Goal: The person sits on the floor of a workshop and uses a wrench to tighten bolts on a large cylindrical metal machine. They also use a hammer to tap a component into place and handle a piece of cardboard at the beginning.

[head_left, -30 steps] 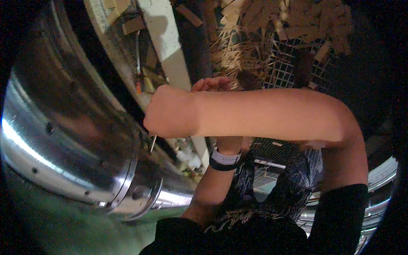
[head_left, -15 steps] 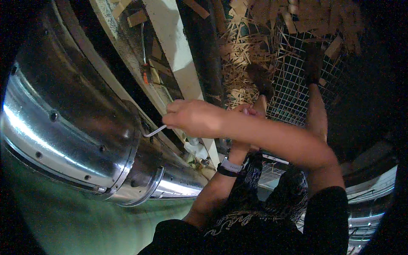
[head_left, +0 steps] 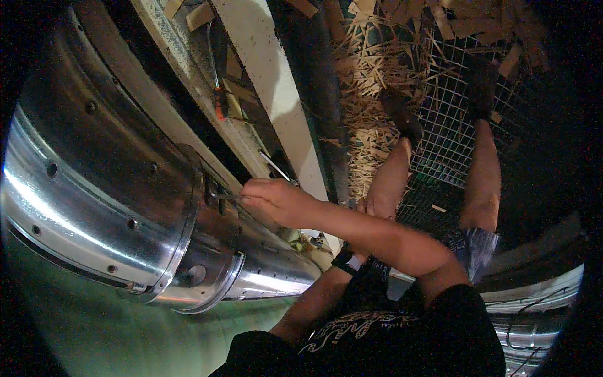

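Observation:
My right hand (head_left: 273,200) reaches across to the left, its fingers closed on a thin bent metal hex key (head_left: 227,196). The key's far end sits at a dark slot beside the collar (head_left: 195,220) of a large shiny metal cylinder (head_left: 94,169); whether it is seated in a screw I cannot tell. My left hand (head_left: 366,206) is mostly hidden behind the right forearm, close to my leg. Its fingers do not show clearly, and a dark band circles that wrist.
On the frame beside the cylinder lie an orange-handled screwdriver (head_left: 218,103) and a pale rod (head_left: 274,164). A light beam (head_left: 270,69) runs along it. Cardboard strips (head_left: 370,75) cover the floor near a wire grid (head_left: 449,125). Green material (head_left: 144,333) lies below the cylinder.
The view has shifted. My right hand has moved down with the hex key, which now reaches straighter into the slot by the collar. My left hand has drawn further behind the right forearm.

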`<state>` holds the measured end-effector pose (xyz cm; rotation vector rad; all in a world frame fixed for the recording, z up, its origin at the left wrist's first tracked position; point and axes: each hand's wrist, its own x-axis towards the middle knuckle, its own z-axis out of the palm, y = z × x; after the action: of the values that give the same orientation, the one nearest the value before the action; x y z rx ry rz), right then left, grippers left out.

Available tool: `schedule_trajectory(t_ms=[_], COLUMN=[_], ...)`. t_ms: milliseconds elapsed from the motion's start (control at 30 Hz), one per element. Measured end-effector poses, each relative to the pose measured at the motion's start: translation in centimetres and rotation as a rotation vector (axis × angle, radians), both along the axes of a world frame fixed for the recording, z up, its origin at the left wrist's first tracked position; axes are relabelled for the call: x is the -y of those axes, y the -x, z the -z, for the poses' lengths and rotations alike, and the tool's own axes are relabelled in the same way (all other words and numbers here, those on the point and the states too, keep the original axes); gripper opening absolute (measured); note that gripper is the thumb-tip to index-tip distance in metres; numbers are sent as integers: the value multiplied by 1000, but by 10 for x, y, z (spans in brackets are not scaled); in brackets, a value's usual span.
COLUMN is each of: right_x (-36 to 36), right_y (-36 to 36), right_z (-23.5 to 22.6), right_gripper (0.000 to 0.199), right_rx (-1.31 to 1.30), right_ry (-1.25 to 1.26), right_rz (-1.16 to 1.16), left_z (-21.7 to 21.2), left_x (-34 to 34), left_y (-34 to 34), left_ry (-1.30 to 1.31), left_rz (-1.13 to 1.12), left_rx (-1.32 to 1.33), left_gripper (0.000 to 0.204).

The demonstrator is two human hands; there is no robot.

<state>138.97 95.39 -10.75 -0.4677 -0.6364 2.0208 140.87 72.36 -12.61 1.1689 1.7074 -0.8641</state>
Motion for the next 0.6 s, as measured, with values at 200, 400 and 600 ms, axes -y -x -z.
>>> schedule_trajectory(t_ms=[200, 400, 600], right_x=[6, 17, 17], right_y=[22, 30, 31], right_z=[-9, -17, -14], right_gripper=[17, 18, 17], right_rx=[-6, 41, 49], right_ry=[109, 168, 171], right_rz=[66, 103, 81], left_z=[12, 13, 11], left_x=[14, 0, -16], left_y=[13, 17, 17], left_ry=[-37, -38, 29], left_rz=[244, 64, 114], left_rx=[-113, -64, -42], left_gripper=[68, 78, 73])
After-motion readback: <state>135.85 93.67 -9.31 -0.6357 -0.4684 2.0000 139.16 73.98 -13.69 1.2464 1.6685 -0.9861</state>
